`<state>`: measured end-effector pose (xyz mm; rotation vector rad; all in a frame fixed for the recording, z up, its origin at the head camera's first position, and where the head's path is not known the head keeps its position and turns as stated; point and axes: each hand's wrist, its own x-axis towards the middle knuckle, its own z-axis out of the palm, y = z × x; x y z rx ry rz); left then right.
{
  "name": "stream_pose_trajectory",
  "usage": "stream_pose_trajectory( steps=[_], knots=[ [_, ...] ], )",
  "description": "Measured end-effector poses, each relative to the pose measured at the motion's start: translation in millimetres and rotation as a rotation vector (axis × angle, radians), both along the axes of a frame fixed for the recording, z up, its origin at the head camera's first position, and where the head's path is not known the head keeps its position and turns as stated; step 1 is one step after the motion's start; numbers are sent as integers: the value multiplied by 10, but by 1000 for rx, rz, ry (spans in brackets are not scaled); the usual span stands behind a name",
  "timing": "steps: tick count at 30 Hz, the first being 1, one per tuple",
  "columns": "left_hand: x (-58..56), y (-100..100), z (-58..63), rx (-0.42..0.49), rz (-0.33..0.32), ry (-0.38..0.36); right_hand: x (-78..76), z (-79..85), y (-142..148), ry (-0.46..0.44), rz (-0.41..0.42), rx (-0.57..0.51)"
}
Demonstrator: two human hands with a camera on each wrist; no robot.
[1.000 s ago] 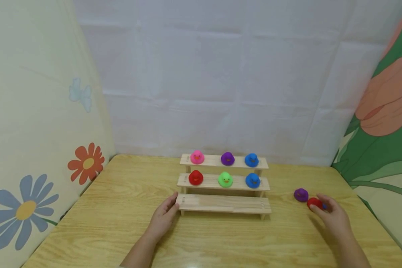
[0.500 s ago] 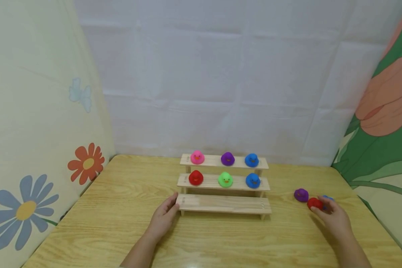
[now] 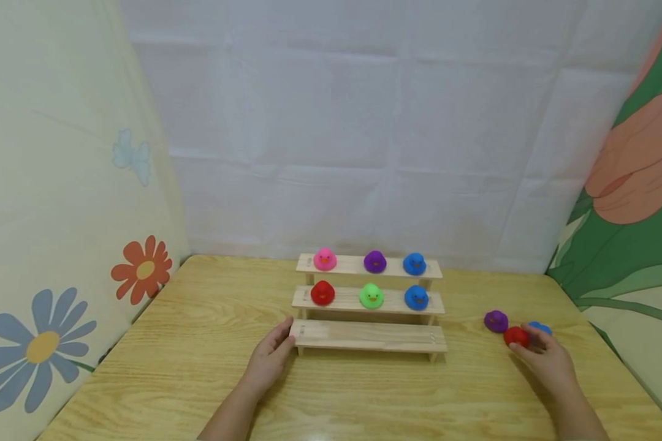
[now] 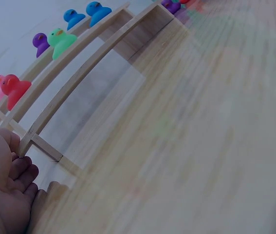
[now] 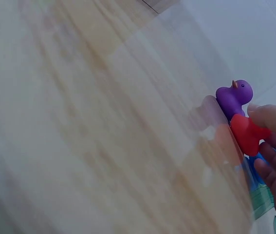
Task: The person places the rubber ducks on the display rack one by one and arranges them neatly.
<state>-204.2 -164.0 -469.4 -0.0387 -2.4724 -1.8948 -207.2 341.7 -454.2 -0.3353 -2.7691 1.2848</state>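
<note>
My left hand (image 3: 268, 357) holds the left end of the lowest step of a three-step wooden rack (image 3: 369, 337). In the left wrist view its thumb lies against that step's corner, with the fingers curled below. To the right of the rack, my right hand (image 3: 551, 362) pinches a red rubber duck (image 3: 515, 337) between thumb and fingers, low at the tabletop. Right beside that duck sits a purple rubber duck (image 3: 496, 321), seen too in the right wrist view. Behind my right fingers a blue rubber duck (image 3: 540, 329) is partly hidden.
On the top step stand a pink duck (image 3: 325, 259), a purple duck (image 3: 375, 261) and a blue duck (image 3: 415, 264). The middle step bears a red duck (image 3: 322, 293), a green duck (image 3: 371, 296) and another blue duck (image 3: 417, 297). White cloth (image 3: 331, 153) hangs behind the table.
My right hand and the red duck have shifted slightly to the left, and more of the blue duck behind now shows. The left hand has stayed at the rack.
</note>
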Motion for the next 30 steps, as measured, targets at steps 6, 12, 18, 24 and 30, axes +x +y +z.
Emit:
stream_pose_trajectory(
  steps=[6, 12, 18, 24, 30],
  knots=[
    [9, -7, 3, 2, -4, -3, -5, -25, 14, -26, -2, 6],
    [20, -14, 9, 3, -10, -8, -17, -42, 27, -43, 5, -13],
    [20, -5, 7, 3, -10, 7, -18, -44, 41, -52, 8, 4],
    [23, 6, 4, 6, -11, 18, -8, -39, 36, -51, 5, -2],
    [20, 2, 9, 15, -15, 13, 6, -54, 27, -42, -24, -37]
  ],
)
